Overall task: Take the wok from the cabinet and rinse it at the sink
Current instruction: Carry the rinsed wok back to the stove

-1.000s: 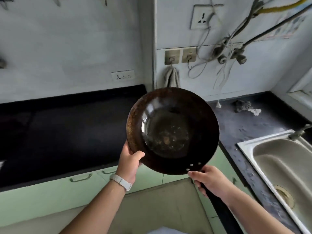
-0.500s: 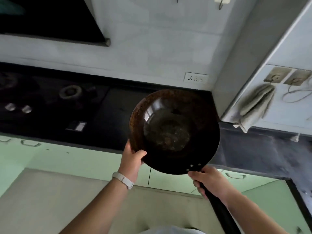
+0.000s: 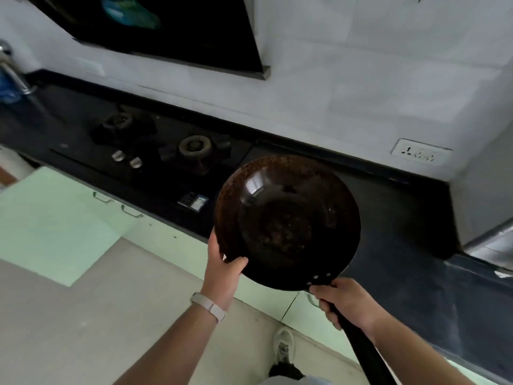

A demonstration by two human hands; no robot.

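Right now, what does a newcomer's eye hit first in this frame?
The dark, rust-speckled wok is held up mid-frame, tilted toward the camera. The left hand grips its near-left rim and the right hand grips its long black handle. Behind it to the left, a two-burner gas stove sits in the black counter, under a dark range hood at the top.

Left hand (image 3: 225,269): pale band (image 3: 208,306) round wrist just behind it; smooth strap, small keeper loop, snug fit. Right hand (image 3: 345,301): wrist bare. Both forearms bare to frame edge. Below, between hands: one shoe (image 3: 283,346), white-grey sneaker, laced, rounded toe. Dark sock or cuff (image 3: 286,371) at its heel end; cannot tell which. Pale blue-grey cloth (image 3: 294,380) at bottom edge, garment kind unclear.
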